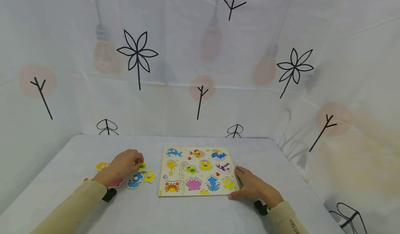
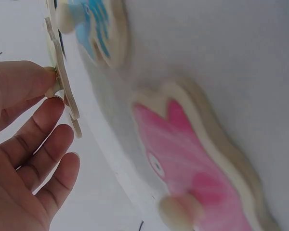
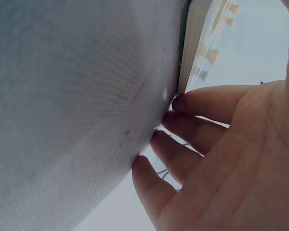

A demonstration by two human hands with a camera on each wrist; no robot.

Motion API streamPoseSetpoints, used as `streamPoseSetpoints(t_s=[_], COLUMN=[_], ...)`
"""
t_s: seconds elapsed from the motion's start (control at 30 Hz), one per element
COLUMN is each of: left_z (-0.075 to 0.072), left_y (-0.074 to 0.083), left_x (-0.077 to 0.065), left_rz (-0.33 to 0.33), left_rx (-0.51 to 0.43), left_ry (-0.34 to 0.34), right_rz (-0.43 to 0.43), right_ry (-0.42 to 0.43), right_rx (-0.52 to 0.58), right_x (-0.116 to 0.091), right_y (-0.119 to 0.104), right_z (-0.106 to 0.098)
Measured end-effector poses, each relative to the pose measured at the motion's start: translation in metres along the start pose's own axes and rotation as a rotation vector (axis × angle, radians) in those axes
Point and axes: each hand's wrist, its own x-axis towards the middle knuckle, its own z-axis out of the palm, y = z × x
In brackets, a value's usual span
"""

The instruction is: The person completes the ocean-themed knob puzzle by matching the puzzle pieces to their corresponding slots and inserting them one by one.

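In the head view my left hand [image 1: 125,165] is over a group of loose wooden puzzle pieces left of the board. Thumb and index finger pinch the small knob of a yellow-green puzzle piece [image 1: 142,166], seen edge-on as a thin wooden piece [image 2: 67,86] in the left wrist view. Close by lie a blue piece [image 1: 135,181], a yellow star piece [image 1: 149,176] and a pink piece [image 2: 202,168] with a knob. My right hand [image 1: 253,185] rests at the right edge of the sea-animal puzzle board [image 1: 204,176], fingers loosely bent, fingertips on the cloth beside it.
An orange-yellow piece [image 1: 101,166] lies behind my left wrist, and another is partly hidden by the sleeve. White cloth covers the table [image 1: 187,216]. A printed fabric backdrop [image 1: 175,105] rises behind and at the sides.
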Motion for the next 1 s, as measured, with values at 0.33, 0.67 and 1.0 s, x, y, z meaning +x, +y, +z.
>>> streamPoseSetpoints(t_s=[0.33, 0.67, 1.0], left_z=[0.007, 0.018, 0.028], left_y=[0.028, 0.060, 0.080], left_x=[0.016, 0.036, 0.055], left_rz=[0.056, 0.123, 0.176], left_rx=[-0.005, -0.009, -0.023], left_ry=[-0.017, 0.004, 0.010], right_rz=[0.004, 0.024, 0.006], right_ry=[-0.007, -0.002, 0.007], right_rx=[-0.002, -0.015, -0.006], right_x=[0.001, 0.000, 0.000], right_y=[-0.003, -0.003, -0.007], right_z=[0.000, -0.001, -0.002])
